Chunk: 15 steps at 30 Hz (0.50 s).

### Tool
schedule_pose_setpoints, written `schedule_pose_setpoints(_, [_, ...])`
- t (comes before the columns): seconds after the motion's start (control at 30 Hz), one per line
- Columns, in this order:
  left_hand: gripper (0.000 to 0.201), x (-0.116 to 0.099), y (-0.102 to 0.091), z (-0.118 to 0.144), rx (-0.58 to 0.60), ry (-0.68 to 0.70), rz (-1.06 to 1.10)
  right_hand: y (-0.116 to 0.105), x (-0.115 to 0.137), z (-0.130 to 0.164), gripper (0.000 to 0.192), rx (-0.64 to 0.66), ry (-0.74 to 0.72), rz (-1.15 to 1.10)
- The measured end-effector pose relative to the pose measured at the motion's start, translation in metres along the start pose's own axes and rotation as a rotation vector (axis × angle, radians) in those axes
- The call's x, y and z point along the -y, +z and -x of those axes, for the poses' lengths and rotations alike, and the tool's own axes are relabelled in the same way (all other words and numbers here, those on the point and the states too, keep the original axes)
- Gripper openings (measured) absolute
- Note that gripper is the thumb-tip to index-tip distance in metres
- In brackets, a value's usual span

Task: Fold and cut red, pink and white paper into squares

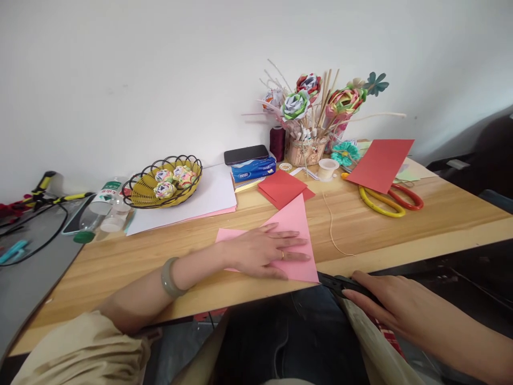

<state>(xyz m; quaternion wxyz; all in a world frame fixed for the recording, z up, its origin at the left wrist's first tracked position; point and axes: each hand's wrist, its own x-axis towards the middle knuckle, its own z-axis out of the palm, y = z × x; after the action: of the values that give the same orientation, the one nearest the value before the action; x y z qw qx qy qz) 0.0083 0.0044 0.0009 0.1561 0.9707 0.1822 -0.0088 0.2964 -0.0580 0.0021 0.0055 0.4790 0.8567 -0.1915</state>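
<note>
One pink paper under left fingers.

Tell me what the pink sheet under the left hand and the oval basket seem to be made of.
Pink folded sheet: matte paper, apparently; it holds a sharp crease under the left hand. Oval basket: black wire rim with loops, yellow woven-looking liner, possibly plastic.

My feed bright, even daylight — soft shadows under left hand. Mild glare on white wall. Edges bowed, fisheye stretch — lower corners slightly soft.
</note>
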Motion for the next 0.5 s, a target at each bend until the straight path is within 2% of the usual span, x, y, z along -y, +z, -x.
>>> schedule_pose_setpoints(0.27, [0.054,-0.001,0.0,0.001,-0.005,-0.01,-0.008,0.01,-0.006,0.009,0.037,0.009,0.025,-0.005])
schedule_pose_setpoints(0.4, [0.054,-0.001,-0.001,0.001,-0.005,-0.005,-0.005,0.018,-0.004,0.01,0.04,-0.054,0.036,-0.009])
schedule_pose_setpoints(0.5, [0.054,-0.001,-0.001,0.0,-0.004,-0.013,0.0,0.019,0.004,0.008,0.042,0.023,0.093,-0.036])
